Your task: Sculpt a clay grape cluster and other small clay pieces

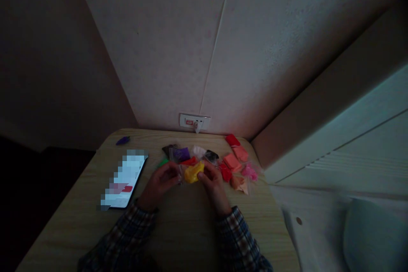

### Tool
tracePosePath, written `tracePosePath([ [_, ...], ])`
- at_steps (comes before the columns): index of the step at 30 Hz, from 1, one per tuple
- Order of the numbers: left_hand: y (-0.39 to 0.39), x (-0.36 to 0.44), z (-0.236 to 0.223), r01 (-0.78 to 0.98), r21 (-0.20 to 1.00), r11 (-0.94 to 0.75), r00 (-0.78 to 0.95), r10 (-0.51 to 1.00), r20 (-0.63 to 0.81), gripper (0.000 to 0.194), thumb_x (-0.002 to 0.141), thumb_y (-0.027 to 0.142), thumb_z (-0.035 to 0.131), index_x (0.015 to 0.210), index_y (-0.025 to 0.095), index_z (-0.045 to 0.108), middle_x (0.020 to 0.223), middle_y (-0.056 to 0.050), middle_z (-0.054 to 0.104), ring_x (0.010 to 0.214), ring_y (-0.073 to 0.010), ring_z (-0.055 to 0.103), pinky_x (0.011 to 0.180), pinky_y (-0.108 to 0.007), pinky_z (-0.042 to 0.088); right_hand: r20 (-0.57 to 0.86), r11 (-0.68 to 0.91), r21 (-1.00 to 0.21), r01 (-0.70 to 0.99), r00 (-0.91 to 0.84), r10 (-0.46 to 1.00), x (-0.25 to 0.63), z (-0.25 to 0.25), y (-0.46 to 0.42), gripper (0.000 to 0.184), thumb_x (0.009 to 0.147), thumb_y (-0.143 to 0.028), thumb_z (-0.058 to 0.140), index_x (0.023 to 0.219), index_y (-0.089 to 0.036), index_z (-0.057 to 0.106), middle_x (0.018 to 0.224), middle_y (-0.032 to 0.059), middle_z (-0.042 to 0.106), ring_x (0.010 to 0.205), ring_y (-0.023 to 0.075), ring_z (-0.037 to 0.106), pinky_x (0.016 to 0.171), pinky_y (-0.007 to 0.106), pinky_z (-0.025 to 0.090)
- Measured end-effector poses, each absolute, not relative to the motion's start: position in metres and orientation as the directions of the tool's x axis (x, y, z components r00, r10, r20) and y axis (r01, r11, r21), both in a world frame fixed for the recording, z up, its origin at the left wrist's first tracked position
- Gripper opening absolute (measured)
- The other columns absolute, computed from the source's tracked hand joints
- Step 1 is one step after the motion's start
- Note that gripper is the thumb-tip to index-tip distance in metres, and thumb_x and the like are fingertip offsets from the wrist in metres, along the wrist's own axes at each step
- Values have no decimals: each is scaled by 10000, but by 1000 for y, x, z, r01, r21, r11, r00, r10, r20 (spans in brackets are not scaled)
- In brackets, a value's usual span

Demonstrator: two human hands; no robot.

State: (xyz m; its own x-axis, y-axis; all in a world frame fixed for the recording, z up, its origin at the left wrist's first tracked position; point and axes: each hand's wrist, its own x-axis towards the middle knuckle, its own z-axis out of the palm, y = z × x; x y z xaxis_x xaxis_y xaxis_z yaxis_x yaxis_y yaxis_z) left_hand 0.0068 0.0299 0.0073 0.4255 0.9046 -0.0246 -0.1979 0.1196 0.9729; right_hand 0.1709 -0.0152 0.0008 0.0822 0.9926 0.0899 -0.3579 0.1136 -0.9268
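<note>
Between my two hands, above the middle of the table, is a small clear bag of yellow modelling clay (194, 173). My right hand (214, 182) pinches the yellow lump from the right, thumb in front. My left hand (163, 183) is closed on the clear plastic at the bag's left end. Just behind the hands lie more small bags: purple (181, 154), white (199, 151), black (211, 156) and a red one (189, 161). Part of a green one (163, 162) shows beside my left fingers.
Right of my hands sit several red, coral, pink (250, 172) and peach packets (239, 183). A lit phone (125, 182) lies at the left of the wooden table (181, 238), a small purple object (123, 140) behind it. A socket with a plug (195, 122) is on the wall.
</note>
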Motion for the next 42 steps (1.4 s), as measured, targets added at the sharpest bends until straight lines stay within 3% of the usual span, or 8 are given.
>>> tracePosePath([
  [8, 26, 12, 16, -219, 957, 188, 466, 882, -66, 260, 629, 302, 789, 746, 174, 596, 813, -20, 681, 789, -197, 627, 700, -286, 513, 102, 128, -957, -260, 113, 988, 174, -3, -15, 104, 807, -340, 608, 858, -255, 640, 800, -11, 632, 735, 161, 588, 698, 278, 475],
  [17, 29, 9, 16, -270, 941, 203, 405, 911, -81, 248, 584, 266, 826, 712, 182, 632, 725, 15, 660, 738, -159, 613, 694, -237, 509, 78, 113, -969, -219, 159, 984, 170, -3, -14, 137, 806, -367, 613, 881, -262, 660, 808, -8, 646, 752, 173, 583, 669, 282, 465],
  [22, 31, 8, 13, -316, 925, 214, 429, 901, -62, 200, 622, 248, 805, 720, 180, 644, 754, -2, 656, 755, -164, 602, 694, -229, 496, 51, 87, -975, -206, 174, 983, 171, 2, -16, 193, 838, -411, 556, 912, -260, 649, 872, 5, 639, 797, 172, 574, 719, 296, 467],
  [26, 32, 7, 12, -306, 929, 209, 438, 897, -58, 170, 652, 249, 782, 753, 188, 660, 755, 5, 648, 792, -170, 599, 731, -230, 485, 56, 95, -978, -187, 208, 977, 173, 3, -17, 179, 812, -421, 584, 851, -254, 635, 801, -3, 617, 762, 167, 561, 678, 279, 462],
  [32, 32, 7, 13, -142, 983, 114, 387, 921, -51, 242, 743, 381, 695, 888, 191, 652, 890, -34, 672, 913, -206, 603, 809, -258, 475, 87, 111, -991, -75, 265, 960, 172, 4, -15, 189, 815, -399, 573, 807, -213, 610, 743, 2, 578, 689, 152, 532, 612, 261, 433],
  [35, 30, 8, 10, -121, 991, 60, 478, 878, 5, 387, 726, 455, 688, 998, 189, 618, 959, -65, 673, 906, -230, 618, 775, -285, 502, 113, 121, -992, -16, 262, 959, 170, 3, -15, 194, 830, -401, 551, 821, -212, 593, 745, 9, 580, 686, 155, 543, 600, 262, 444],
  [42, 29, 9, 5, -49, 995, 89, 427, 902, -60, 473, 595, 334, 800, 993, 178, 597, 1070, -89, 671, 1039, -289, 603, 916, -388, 470, 125, 140, -988, -71, 186, 975, 168, -4, -16, 186, 829, -410, 571, 862, -229, 543, 763, 2, 576, 620, 142, 558, 549, 257, 459],
])
